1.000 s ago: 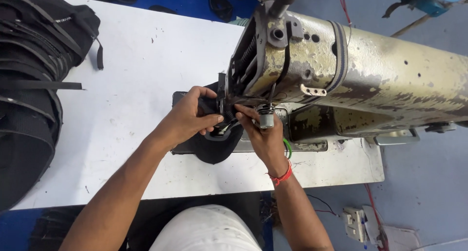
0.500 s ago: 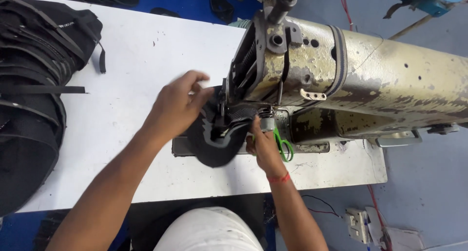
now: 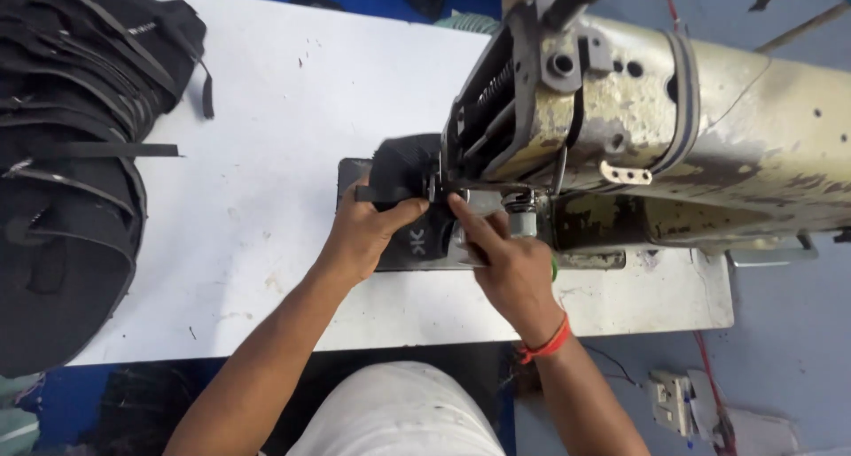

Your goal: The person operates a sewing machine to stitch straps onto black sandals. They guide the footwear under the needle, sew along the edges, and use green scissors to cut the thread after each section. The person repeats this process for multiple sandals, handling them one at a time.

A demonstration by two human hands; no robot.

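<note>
A black fabric piece (image 3: 409, 168) with a white mark lies under the head of a worn cream sewing machine (image 3: 656, 128). My left hand (image 3: 365, 234) grips the fabric and a black strap on its left side, thumb over the top. Just right of it, my right hand (image 3: 505, 265) presses its fingers on the fabric's edge close to the presser foot, a red band on the wrist. The needle area is partly hidden behind the machine head.
A large pile of black bags and straps (image 3: 71, 155) covers the left of the white table (image 3: 266, 128). The table's near edge runs just above my lap. A grey floor with small objects (image 3: 683, 403) lies at the lower right.
My left hand came down from an open hover over the fabric and now grips it flat. The fabric has turned and lies flatter under the machine head. The camera has moved closer.
</note>
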